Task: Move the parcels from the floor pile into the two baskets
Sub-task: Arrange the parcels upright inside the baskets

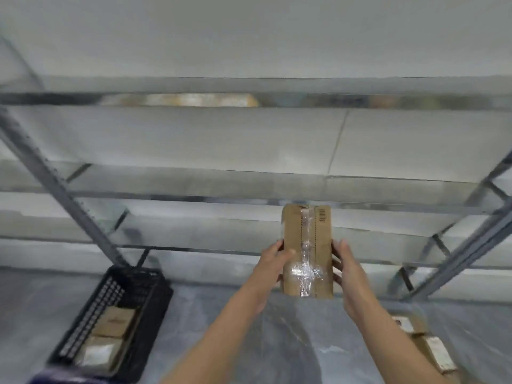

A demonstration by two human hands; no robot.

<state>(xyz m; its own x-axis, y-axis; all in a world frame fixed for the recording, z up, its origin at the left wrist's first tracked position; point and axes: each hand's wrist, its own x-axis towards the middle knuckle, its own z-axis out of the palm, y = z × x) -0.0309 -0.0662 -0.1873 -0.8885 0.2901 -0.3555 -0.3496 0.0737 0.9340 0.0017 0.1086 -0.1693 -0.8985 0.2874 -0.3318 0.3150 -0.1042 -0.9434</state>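
Gripped upright between left hand (273, 268) and right hand (347, 268), fingers (278, 245) curled round its long edges: one taped cardboard parcel (306, 250), before the metal rack (55, 178). Low left, one black basket (159, 297) holding two parcels (117, 321). Low right, two more parcels (437, 353) on the floor (199, 295).

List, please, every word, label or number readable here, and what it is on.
No text reads clearly.
Barcode on the held cardboard parcel: too blurred.
White labels on the floor parcels: blurred.
Dark mark on a boxed parcel in the black basket: illegible.
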